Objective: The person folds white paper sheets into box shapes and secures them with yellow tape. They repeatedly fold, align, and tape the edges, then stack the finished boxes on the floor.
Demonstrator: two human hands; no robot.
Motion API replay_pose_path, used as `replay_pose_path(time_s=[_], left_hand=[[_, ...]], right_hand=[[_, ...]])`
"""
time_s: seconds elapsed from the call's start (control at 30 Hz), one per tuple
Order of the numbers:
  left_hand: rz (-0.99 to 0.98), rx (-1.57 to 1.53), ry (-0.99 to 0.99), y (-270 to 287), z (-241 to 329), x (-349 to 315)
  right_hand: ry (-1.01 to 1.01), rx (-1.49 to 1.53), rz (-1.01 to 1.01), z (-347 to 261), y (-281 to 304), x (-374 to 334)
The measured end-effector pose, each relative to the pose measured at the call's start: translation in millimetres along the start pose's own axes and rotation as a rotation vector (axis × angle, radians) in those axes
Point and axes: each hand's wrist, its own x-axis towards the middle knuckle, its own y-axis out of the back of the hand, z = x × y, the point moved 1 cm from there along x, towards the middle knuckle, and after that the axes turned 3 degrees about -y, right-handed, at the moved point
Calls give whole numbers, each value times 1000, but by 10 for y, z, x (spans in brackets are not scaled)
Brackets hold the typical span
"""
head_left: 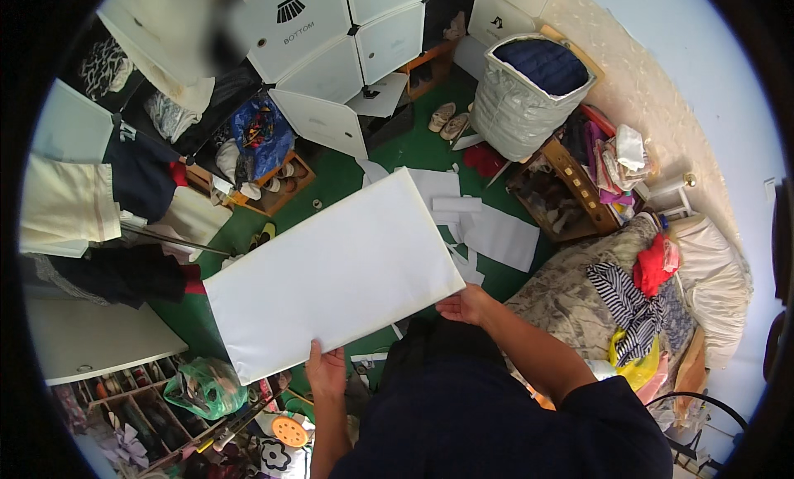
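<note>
A large white rectangular board (331,272) is held up in front of me, tilted, its left end lower than its right. My left hand (326,370) grips its near long edge, thumb on top and fingers underneath. At the near right corner my right hand (465,305) holds the board from below, with the fingers partly hidden under it. Beyond the board, cut white sheets (500,235) and strips lie on the green floor, some of them overlapping. A short white rolled or folded piece (456,204) rests among them.
White cube cabinets (318,66) with some doors ajar stand at the back. A silver storage bag (521,107) full of dark cloth is at the back right. A bed with clothes (571,289) lies right; shoe shelves (141,413) and a green plastic bag (207,388) are at lower left.
</note>
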Motion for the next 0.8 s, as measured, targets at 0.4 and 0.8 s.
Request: replay_pose_path(time_s=[0.4,0.8], left_hand=[[-207,179,71,-1038,-382,-139],[-484,389,268,-2331,-1426,-355]], right_hand=[[39,161,-16,267,1046,-338],[166,582,41,592,2037,-1336]])
